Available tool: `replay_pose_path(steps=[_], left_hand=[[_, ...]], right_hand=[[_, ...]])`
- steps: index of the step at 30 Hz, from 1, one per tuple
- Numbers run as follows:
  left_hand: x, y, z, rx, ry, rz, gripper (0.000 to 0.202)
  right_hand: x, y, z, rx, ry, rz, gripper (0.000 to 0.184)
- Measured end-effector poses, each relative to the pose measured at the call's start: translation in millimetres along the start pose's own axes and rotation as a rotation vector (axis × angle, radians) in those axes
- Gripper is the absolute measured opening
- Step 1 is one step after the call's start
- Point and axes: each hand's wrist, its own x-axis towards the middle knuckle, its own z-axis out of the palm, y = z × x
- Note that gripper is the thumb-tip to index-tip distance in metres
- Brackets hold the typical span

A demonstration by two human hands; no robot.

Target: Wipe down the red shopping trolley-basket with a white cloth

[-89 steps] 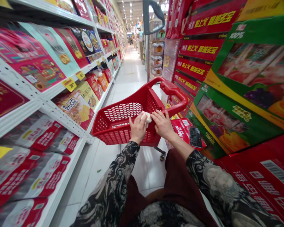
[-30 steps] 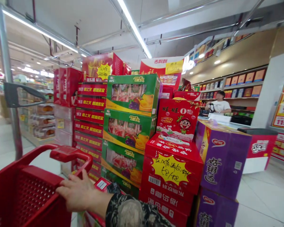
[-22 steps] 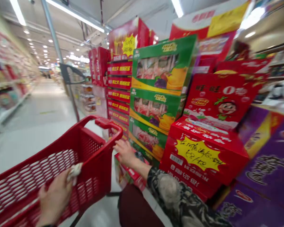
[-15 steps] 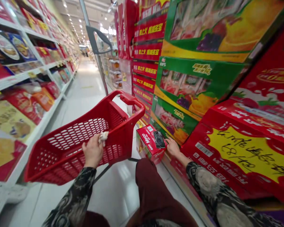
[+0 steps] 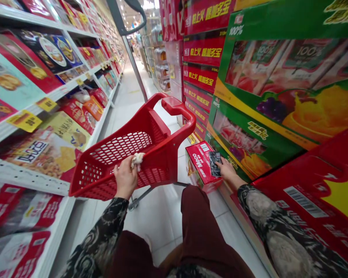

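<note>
- Two walls of stock: white shelving [image 5: 17,173] left, stacked cartons [image 5: 278,77] right, white tile floor [image 5: 162,220] between
- Left hand [image 5: 126,177]: closed on white tissue [image 5: 137,160], against red cart basket [image 5: 118,162]
- Right hand [image 5: 226,170]: open, touching dark phone [image 5: 215,163] atop red Meco box [image 5: 198,166]

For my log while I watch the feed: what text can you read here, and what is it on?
"Meco" on the red box by the right hand.
"100%" on the green carton.
"怕上火 喝加多宝" on the red cases.
The yellow shelf tags are too blurred to read.
</note>
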Motion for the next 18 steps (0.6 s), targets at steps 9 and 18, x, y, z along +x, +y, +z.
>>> replay_pose_path(steps=[9,18], left_hand=[[-1.2,-1.6,2.0,-0.014,0.028,0.022,0.032],[20.4,63.1,3.6,-0.085,-0.022,0.196,0.035]], right_hand=[[-15.7,-31.7,-9.4,0.13,0.24,-0.043,0.053],[-55.3,-240.2,-133.5,0.371,0.659,-0.671,0.046]])
